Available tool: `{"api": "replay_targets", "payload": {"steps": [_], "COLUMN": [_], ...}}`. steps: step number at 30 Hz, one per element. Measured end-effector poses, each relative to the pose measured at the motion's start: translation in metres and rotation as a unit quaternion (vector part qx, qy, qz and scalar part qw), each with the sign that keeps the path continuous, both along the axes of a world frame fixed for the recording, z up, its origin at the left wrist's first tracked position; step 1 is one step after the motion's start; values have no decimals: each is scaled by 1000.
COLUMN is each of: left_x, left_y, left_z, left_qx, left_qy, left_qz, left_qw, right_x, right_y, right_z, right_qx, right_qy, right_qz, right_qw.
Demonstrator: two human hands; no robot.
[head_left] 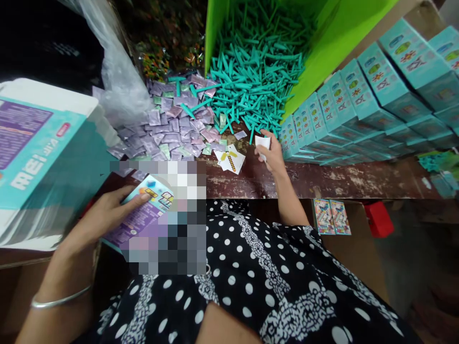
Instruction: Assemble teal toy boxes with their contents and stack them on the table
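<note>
My left hand grips a purple and teal printed carton, thumb on its face; a pixelated patch hides the carton's right part. Over the table's front edge, my right hand pinches a small white card between thumb and fingers. Just left of that hand lie a few white cards printed with a yellow-and-black pickaxe. Behind them spreads a heap of small purple, pink and green sachets. Turquoise plastic hammer-shaped pieces fill a bright green bin beyond, some spilling towards my right hand.
At left stands a stack of flat teal and purple cartons, beside a clear plastic bag. Rows of filled-out teal boxes line the right side. Green bin walls rise at the back. Below right are two small printed packs and a red object.
</note>
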State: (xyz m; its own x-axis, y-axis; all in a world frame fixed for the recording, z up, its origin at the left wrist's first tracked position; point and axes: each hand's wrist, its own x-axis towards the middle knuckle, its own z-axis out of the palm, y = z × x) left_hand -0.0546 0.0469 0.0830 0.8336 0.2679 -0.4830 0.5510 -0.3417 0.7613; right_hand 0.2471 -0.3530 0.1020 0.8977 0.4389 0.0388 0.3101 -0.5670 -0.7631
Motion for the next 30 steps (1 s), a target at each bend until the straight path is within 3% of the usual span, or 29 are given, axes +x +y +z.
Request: {"api": "replay_targets", "payload": {"steps": [3,5,7,9,13,16,19,22,25,27,30], "left_x": [4,6,6,4,-4,-6,-6,-8,-12,-15,-15], "left_y": [-4,-6,-8,-8,-5,-5,-6,-4,0,3,2], "left_z": [5,9,10,9,6,6,8,6,0,-2,-1], "left_qx": [17,37,40,32,18,6,2,-8,-10,-7,-7], "left_qy": [8,6,-1,-7,-18,-21,-26,-24,-15,-11,-11], "left_qz": [-1,-8,-10,-6,-1,8,13,23,32,41,56], "left_qw": [1000,999,999,999,1000,1000,1000,999,999,999,998], "right_x": [-19,-37,-53,-65,-85,-105,-118,-107,-76,-58,-50], "right_y": [33,61,89,113,153,174,188,193,192,191,192], "right_z": [-1,1,7,15,31,38,42,43,34,22,3], "right_qx": [145,170,136,56,-86,-168,-177,-115,-130,-199,-278], "right_qy": [124,135,121,76,-36,-39,-5,17,-62,-106,-136], "right_qz": [32,86,155,214,257,279,341,367,290,293,365], "right_qw": [981,972,971,972,962,945,923,923,946,929,878]}}
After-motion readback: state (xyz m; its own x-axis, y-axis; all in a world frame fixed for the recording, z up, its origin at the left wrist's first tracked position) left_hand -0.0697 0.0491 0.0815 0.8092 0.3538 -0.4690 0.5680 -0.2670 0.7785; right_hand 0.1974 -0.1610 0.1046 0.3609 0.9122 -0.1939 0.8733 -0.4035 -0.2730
